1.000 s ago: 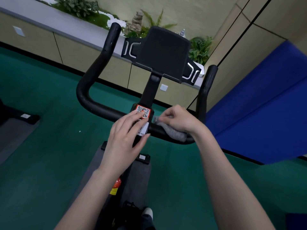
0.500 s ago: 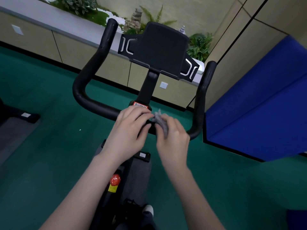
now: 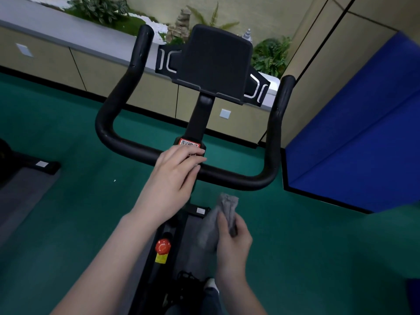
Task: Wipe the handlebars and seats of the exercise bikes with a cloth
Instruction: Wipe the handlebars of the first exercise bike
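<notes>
- Right hand (image 3: 234,242) has come off the bar since half a second ago and pulled back toward me. Its fingers and thumb are pinched round the grey cloth (image 3: 227,205).
- Cloth sticks up out of that grip and hangs free, touching nothing on the bike.
- Left hand (image 3: 175,178) hasn't shifted. Its fingers are fairly straight, laid over the middle of the handlebar crossbar (image 3: 238,176), just below the QR sticker (image 3: 188,142).
- Crossbar lies ahead of and above the cloth hand, long axis running left to right, apart from the cloth.
- Right hand is nearer the bare right half and the right upright grip (image 3: 280,110), so I judge the next wipe goes up there.
- Seat not in view.
</notes>
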`<control>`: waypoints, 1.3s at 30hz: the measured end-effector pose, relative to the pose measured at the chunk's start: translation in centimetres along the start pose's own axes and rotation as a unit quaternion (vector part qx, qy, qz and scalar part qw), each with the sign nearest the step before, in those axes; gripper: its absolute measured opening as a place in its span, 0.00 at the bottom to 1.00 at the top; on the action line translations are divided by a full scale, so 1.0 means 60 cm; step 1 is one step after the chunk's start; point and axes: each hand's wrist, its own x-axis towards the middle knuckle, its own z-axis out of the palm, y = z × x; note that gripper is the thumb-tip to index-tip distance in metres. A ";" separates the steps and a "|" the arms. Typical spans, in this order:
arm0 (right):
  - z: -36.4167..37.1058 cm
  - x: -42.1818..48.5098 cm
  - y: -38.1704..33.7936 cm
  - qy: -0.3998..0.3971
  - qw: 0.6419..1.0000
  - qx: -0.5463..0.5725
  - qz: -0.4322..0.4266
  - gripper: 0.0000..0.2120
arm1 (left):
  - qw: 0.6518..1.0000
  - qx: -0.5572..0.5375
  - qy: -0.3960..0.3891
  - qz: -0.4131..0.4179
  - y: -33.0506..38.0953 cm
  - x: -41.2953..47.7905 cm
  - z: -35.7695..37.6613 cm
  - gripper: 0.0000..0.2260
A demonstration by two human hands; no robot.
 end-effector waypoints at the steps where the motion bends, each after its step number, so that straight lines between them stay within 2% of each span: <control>1: 0.015 0.007 -0.011 -0.012 0.997 0.059 0.056 0.06 | 1.000 -0.003 -0.004 0.000 0.000 0.000 -0.002 0.11; 2: 0.029 0.014 -0.024 -0.023 0.988 0.118 0.100 0.06 | 1.000 -0.007 -0.009 0.000 -0.001 0.000 -0.004 0.12; 4: 0.057 0.025 -0.047 -0.050 0.972 0.193 0.127 0.06 | 1.000 -0.017 -0.017 0.001 -0.002 -0.001 -0.007 0.13; 10: 0.066 0.022 -0.075 -0.127 0.950 0.241 0.150 0.07 | 1.000 0.012 -0.020 0.013 0.002 -0.001 -0.009 0.10; 14: 0.026 0.033 -0.087 -0.051 0.953 0.251 0.162 0.03 | 0.994 0.089 -0.021 0.054 0.026 0.018 0.003 0.11; 17: 0.014 0.033 -0.086 0.025 0.956 0.263 0.125 0.02 | 0.991 0.103 -0.051 0.069 0.044 0.032 0.022 0.13; 20: 0.041 0.020 -0.077 0.018 0.966 0.237 0.098 0.01 | 0.987 0.131 -0.066 0.072 0.046 0.035 0.036 0.13; 25: 0.041 0.018 -0.074 -0.001 0.963 0.242 0.123 0.01 | 0.988 0.131 -0.041 0.065 0.042 0.039 0.045 0.12; 31: -0.012 0.044 -0.087 0.132 0.958 0.249 0.049 0.05 | 0.989 0.132 -0.033 0.058 0.043 0.035 0.050 0.13; 34: 0.007 0.038 -0.080 0.131 0.957 0.258 0.030 0.05 | 0.987 0.147 -0.034 0.047 0.053 0.036 0.055 0.15; 39: 0.006 0.041 -0.079 0.084 0.928 0.350 0.097 0.05 | 0.987 0.156 -0.023 0.035 0.056 0.038 0.061 0.14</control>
